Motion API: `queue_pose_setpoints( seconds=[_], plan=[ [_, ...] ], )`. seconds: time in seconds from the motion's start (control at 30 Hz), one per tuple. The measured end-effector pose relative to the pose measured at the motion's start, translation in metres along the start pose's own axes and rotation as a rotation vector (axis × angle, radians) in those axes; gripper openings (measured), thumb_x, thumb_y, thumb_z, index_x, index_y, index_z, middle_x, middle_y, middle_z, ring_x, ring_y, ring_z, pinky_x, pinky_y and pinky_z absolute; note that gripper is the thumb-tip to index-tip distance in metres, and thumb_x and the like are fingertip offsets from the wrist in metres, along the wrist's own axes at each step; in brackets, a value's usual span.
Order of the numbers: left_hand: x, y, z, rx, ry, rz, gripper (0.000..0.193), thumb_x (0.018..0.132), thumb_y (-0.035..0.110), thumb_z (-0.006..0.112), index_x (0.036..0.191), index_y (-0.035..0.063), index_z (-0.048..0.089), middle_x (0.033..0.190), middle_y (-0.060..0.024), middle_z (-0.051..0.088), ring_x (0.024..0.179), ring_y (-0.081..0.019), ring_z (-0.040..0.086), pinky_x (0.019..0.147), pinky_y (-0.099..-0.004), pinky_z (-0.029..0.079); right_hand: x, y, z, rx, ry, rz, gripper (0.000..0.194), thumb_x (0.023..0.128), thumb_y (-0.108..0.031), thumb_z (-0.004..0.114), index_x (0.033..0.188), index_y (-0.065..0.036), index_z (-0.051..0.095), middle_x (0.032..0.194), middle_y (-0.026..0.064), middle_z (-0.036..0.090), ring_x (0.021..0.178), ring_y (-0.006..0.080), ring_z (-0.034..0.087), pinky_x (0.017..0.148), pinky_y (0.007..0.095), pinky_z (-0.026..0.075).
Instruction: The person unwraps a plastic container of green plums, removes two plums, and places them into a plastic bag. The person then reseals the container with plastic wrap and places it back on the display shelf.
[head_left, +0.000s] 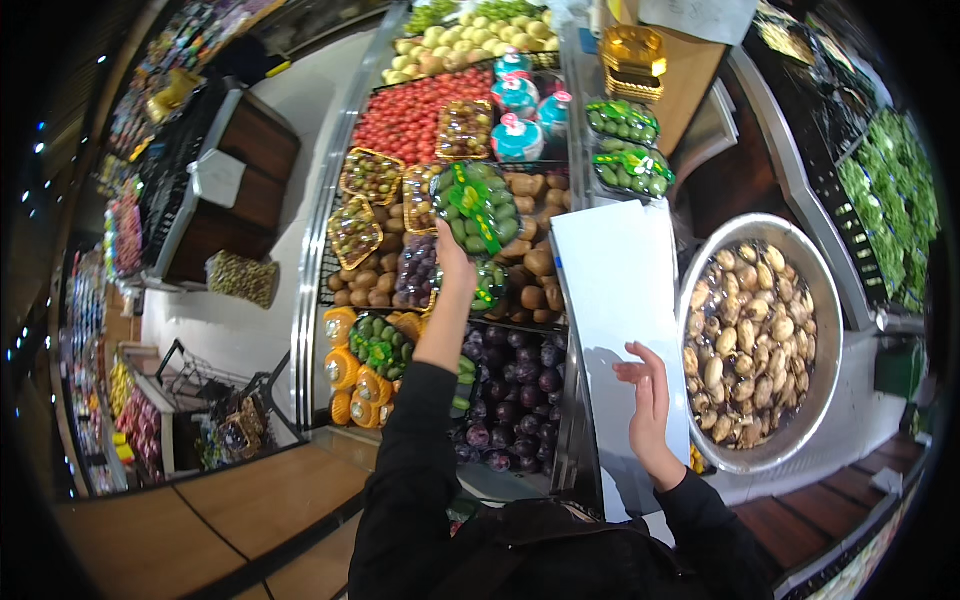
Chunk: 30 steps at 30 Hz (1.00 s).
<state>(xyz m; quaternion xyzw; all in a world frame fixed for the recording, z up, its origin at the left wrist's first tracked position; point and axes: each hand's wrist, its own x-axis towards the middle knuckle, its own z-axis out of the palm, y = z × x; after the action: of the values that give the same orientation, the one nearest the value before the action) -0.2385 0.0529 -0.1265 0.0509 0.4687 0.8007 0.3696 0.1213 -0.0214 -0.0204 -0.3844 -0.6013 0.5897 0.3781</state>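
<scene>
My left hand (456, 262) reaches forward over the fruit stand and grips the near edge of a clear pack of small green fruit (499, 204). A printed green band wraps that pack. Under it are loose kiwifruit (538, 262) and a second green-banded pack (491, 283), partly hidden by my wrist. My right hand (646, 405) is empty, fingers apart, above a long white board (619, 292) at the stand's right side; whether it touches the board I cannot tell. Two more packs of the green fruit (632, 171) sit beyond the board's far end.
Dark plums (517, 375) and net-wrapped orange fruit (341, 367) fill the near bins. Red cherry tomatoes (405, 112) and teal-labelled tubs (517, 139) lie farther off. A metal basin of brown tubers in water (742, 337) stands right. Stacked gold trays (634, 60) are at the back.
</scene>
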Motion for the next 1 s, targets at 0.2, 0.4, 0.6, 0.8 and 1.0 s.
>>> queue_pose_setpoints(
  seconds=[0.2,0.4,0.6,0.8,1.0],
  plan=[
    [0.103,-0.088,-0.009,0.228,0.042,-0.251,0.061,0.1,0.054,0.038,0.135,0.0051,0.046,0.131,-0.0072,0.056,0.116,-0.0269,0.057,0.098,-0.0454,0.047,-0.02,0.022,0.003,-0.182,0.116,-0.063,0.035,0.1,-0.018,0.041,0.128,0.001,0.049,0.126,0.0159,0.048,0.095,0.021,0.058,0.087,0.0341,0.046],
    [0.136,-0.134,-0.008,0.176,-0.018,-0.43,0.062,0.099,0.057,0.035,0.135,0.0083,0.047,0.129,-0.0087,0.056,0.113,-0.028,0.058,0.091,-0.0495,0.049,-0.016,0.023,0.009,-0.279,0.173,-0.045,0.034,0.099,-0.018,0.042,0.125,0.001,0.051,0.126,0.0172,0.048,0.089,0.0202,0.058,0.08,0.0324,0.048],
    [0.142,-0.143,-0.02,0.231,0.047,-0.362,0.054,0.101,0.045,0.042,0.127,-0.0014,0.054,0.117,-0.0113,0.061,0.101,-0.0236,0.058,0.091,-0.0373,0.047,-0.016,0.021,0.016,-0.351,0.217,-0.049,0.033,0.097,-0.014,0.042,0.124,0.001,0.052,0.126,0.0171,0.049,0.086,0.0185,0.058,0.078,0.0316,0.049],
    [0.131,-0.036,-0.045,0.239,-0.292,-0.272,0.015,0.095,0.014,0.051,0.107,0.0058,0.055,0.093,-0.0044,0.06,0.085,-0.0168,0.059,0.075,-0.0348,0.049,-0.014,0.024,0.017,-0.422,0.212,-0.065,0.034,0.1,-0.018,0.039,0.124,0.001,0.053,0.123,0.014,0.05,0.087,0.0158,0.056,0.079,0.0308,0.047],
    [-0.01,0.111,-0.113,0.122,0.026,0.25,0.041,0.1,0.02,0.046,0.134,-0.0028,0.04,0.131,-0.0205,0.051,0.126,-0.0315,0.048,0.108,-0.0415,0.039,-0.016,0.025,0.018,-0.379,0.215,-0.061,0.03,0.1,-0.011,0.038,0.124,0.003,0.051,0.116,0.0114,0.056,0.087,0.0145,0.055,0.082,0.0297,0.046]
  ],
)
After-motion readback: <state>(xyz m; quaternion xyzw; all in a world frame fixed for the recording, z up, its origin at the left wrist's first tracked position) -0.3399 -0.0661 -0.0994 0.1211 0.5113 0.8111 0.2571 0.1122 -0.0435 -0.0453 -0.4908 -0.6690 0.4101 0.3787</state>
